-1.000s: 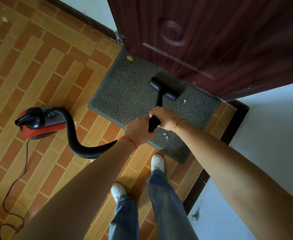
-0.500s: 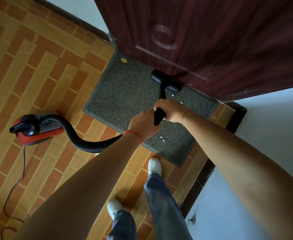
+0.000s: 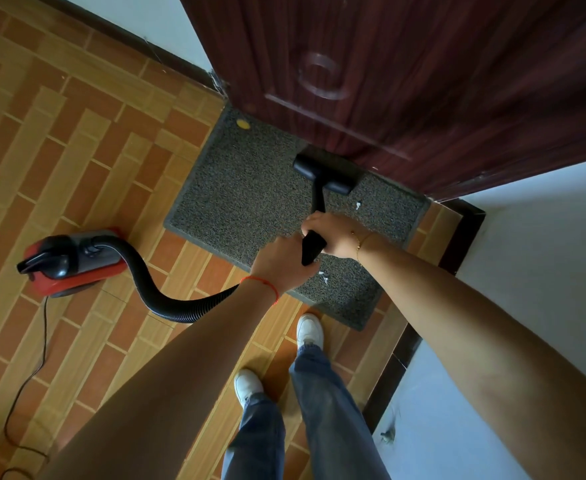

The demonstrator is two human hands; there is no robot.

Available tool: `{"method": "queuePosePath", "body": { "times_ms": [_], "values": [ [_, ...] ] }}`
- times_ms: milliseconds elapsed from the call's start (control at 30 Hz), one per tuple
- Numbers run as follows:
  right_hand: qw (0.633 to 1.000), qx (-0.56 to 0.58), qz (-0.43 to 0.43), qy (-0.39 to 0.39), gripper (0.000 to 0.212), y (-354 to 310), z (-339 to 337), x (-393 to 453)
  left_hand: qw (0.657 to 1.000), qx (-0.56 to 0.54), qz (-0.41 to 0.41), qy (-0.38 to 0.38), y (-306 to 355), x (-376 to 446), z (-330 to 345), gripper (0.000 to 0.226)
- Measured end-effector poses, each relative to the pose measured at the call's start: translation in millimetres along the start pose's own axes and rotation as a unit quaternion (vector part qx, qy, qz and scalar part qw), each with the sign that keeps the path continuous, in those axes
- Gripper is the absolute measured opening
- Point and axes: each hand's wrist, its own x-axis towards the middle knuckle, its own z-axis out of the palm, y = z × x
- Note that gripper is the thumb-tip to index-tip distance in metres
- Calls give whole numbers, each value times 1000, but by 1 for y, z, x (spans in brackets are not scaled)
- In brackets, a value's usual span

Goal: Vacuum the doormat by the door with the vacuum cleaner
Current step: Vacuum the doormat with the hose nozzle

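Two hands clench one black wand (image 3: 315, 216): the right hand (image 3: 333, 235) nearer the nozzle (image 3: 326, 174), the left hand (image 3: 281, 263) behind it. Its long axis points away from the person toward the door (image 3: 405, 81). Its nozzle rests crosswise on the doormat (image 3: 250, 202), against the door's foot. White scraps (image 3: 358, 205) lie beside the nozzle.

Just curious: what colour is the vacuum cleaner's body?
Red with black parts, vacuum cleaner, seen in the head view.
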Motion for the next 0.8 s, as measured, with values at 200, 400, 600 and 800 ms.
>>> {"method": "queuePosePath", "body": {
  "times_ms": [200,400,600,800],
  "values": [
    [1000,21,-9,7,22,-34,27,-7,1000,-9,5,-13,-27,-31,10,18],
    [1000,14,2,4,24,-74,62,-12,1000,-12,-3,-15,-57,-71,28,17],
    [1000,19,-2,5,21,-111,97,-21,999,-14,-11,-28,-85,-107,49,18],
    [1000,22,8,10,14,-160,137,-31,999,16,-2,-43,-120,-152,68,21]
  ]
}}
